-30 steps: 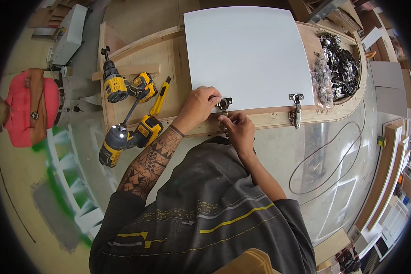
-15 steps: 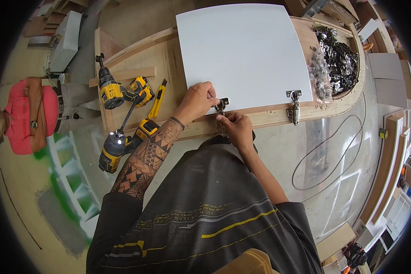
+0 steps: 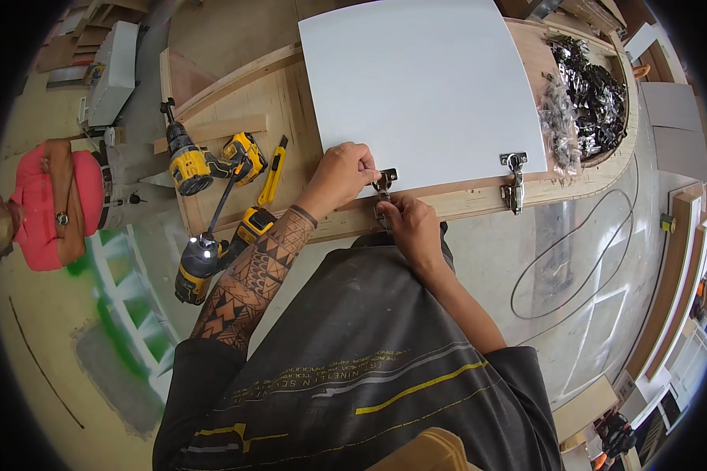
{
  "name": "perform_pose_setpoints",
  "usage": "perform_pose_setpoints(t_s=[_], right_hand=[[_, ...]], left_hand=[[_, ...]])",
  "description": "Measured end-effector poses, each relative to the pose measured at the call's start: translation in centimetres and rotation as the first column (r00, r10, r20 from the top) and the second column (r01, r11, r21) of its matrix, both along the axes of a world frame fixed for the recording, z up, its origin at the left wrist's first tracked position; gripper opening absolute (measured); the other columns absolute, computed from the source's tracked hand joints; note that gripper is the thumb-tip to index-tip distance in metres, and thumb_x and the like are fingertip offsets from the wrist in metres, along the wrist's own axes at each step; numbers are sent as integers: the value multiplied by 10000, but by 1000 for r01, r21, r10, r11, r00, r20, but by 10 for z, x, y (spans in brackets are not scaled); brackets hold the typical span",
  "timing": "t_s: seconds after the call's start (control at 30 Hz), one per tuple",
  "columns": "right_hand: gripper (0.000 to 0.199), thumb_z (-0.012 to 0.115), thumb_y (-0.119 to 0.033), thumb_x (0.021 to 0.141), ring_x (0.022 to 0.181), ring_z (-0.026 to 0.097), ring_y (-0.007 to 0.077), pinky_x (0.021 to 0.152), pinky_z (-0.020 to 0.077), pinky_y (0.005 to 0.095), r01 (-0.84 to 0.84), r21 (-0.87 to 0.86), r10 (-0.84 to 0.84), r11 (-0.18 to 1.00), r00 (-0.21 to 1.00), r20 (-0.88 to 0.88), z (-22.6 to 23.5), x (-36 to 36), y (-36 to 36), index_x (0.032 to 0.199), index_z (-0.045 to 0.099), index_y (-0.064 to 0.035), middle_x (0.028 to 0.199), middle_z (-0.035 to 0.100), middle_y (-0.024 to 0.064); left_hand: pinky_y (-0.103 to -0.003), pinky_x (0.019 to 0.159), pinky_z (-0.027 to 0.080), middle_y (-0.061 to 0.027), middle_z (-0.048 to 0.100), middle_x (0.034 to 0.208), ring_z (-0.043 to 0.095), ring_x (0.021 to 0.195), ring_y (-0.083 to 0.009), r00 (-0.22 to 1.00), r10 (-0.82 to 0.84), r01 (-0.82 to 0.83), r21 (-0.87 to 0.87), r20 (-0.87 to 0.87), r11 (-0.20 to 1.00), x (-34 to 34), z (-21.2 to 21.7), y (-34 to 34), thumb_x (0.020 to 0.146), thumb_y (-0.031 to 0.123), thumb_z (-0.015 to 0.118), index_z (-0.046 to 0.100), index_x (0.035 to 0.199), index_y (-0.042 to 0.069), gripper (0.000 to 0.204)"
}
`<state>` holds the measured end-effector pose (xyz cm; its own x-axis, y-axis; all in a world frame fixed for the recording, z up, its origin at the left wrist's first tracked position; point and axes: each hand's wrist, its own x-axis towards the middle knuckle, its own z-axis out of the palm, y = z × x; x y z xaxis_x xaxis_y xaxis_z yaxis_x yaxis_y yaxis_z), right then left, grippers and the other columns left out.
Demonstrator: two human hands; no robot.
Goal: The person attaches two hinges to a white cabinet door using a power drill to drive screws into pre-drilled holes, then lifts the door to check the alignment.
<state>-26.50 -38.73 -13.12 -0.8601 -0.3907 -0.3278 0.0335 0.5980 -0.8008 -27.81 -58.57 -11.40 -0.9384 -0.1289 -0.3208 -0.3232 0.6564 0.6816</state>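
A white panel lies flat on the wooden workbench, with two metal cabinet hinges along its near edge. At the left hinge, my left hand is closed in a pinch beside the cup plate; whatever is between its fingertips is too small to make out. My right hand grips the arm of that same hinge, which sticks out past the panel's edge, and its fingers partly cover it. Farther right, the other hinge sits on the panel with no hand on it.
Left of the panel lie a yellow-black drill, an impact driver and a yellow utility knife. Bagged and loose metal hinges fill the bench's right end. A cable loops on the floor. A person in a pink shirt stands left.
The view has shifted slightly. Both hands stay at the left hinge; my right hand's fingers have moved a little on the hinge arm.
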Motion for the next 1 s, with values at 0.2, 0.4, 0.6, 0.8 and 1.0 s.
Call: perform_pose_setpoints(t_s=[0.2,0.4,0.6,0.8,1.0], right_hand=[[288,721,-314,935,706,674,389,626,508,481,-44,14,46,999,994,-104,-4,3,1,882,720,-31,733,672,196],[271,710,-298,944,738,680,394,634,515,484,-84,20,85,996,989,-124,-1,5,1,933,690,-27,772,678,200],[277,694,-282,949,734,680,408,630,535,494,-160,70,173,985,943,-284,-10,9,4,1038,604,-35,841,676,189],[261,641,-277,966,728,685,408,617,540,510,-242,147,272,959,932,-238,-12,4,-2,1011,521,-49,847,674,186],[254,634,-271,968,717,684,409,617,537,514,-257,153,288,954,929,-233,-17,3,-4,1010,517,-50,845,674,182]], left_hand=[[-335,662,513,-84,639,775,614,699,-192,998,-38,36,-38,-53,999,5,-7,0,824,184,812,683,853,7,221],[-312,646,512,-43,612,760,615,695,-144,1000,-4,4,86,6,996,8,-1,-6,848,172,798,687,866,12,196],[-266,638,527,-42,617,853,622,694,-99,996,89,-89,333,17,939,22,-3,-10,924,75,716,710,967,-3,89],[-266,654,539,-46,622,906,636,703,-106,995,74,-54,264,-66,963,31,-6,-8,955,48,678,724,1016,11,86],[-266,645,537,-51,630,909,632,684,-109,995,67,-48,247,-72,968,31,-7,-9,954,47,676,722,1018,8,88]])
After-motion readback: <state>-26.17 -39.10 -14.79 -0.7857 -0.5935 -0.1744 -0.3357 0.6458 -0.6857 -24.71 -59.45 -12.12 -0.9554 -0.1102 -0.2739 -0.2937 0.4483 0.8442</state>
